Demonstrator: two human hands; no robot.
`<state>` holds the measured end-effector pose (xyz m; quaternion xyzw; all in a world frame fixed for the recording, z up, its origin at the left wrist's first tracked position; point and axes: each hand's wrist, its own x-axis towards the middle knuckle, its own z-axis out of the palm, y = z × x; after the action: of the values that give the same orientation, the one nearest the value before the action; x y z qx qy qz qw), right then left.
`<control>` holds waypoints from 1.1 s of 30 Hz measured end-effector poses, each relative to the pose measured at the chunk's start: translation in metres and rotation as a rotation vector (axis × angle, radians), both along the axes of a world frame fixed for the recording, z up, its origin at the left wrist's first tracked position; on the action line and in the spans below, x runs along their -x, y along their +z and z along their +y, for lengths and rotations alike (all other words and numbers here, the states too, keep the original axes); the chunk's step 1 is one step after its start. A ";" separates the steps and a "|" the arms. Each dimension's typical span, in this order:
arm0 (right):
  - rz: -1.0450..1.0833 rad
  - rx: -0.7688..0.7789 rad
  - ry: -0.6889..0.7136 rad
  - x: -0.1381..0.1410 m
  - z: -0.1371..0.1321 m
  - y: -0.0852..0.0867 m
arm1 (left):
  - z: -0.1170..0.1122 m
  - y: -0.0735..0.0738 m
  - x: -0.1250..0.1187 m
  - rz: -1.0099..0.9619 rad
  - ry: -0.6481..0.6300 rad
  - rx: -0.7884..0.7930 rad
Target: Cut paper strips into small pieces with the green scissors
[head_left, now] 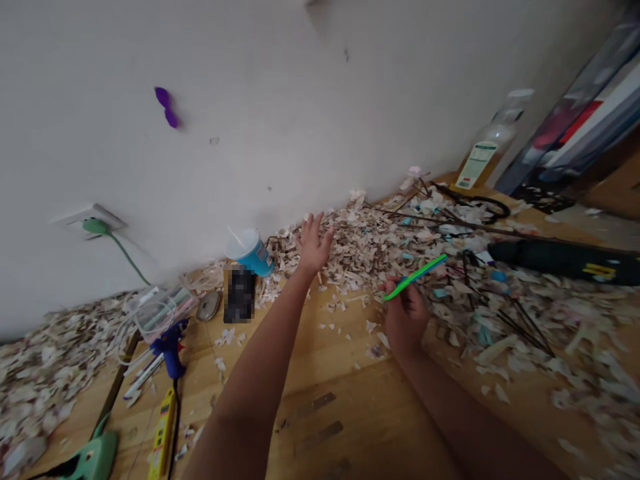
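My left hand (314, 247) reaches forward to the heap of pale scraps (360, 227), which look like dried petals or shavings. Its fingers are spread, and a small whitish piece shows by one fingertip. In my right hand (406, 317) is a slim green-and-blue tool (417, 277), held between thumb and fingers and slanting up to the right. Its exact kind cannot be made out. The right hand is just above the near edge of the scraps. A blue cup (257, 257) with a white straw stands left of my left hand.
Beside the cup lies a blurred-out dark object (239, 297). Farther left are a blue glue gun (171, 350) with its cord, a yellow tool (161, 433) and a green power strip (95, 457). At right are a bottle (487, 150), dark stems and a long black-green object (565, 261).
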<state>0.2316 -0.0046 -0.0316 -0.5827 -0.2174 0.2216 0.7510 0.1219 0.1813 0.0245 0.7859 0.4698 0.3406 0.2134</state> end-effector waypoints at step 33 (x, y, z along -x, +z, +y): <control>0.065 -0.054 0.024 0.002 0.007 0.001 | -0.086 -0.015 0.019 0.614 0.195 -0.205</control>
<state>0.2294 0.0023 -0.0308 -0.5521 -0.2057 0.2434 0.7705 0.1025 0.0952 0.0095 0.8205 0.5485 0.1523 -0.0517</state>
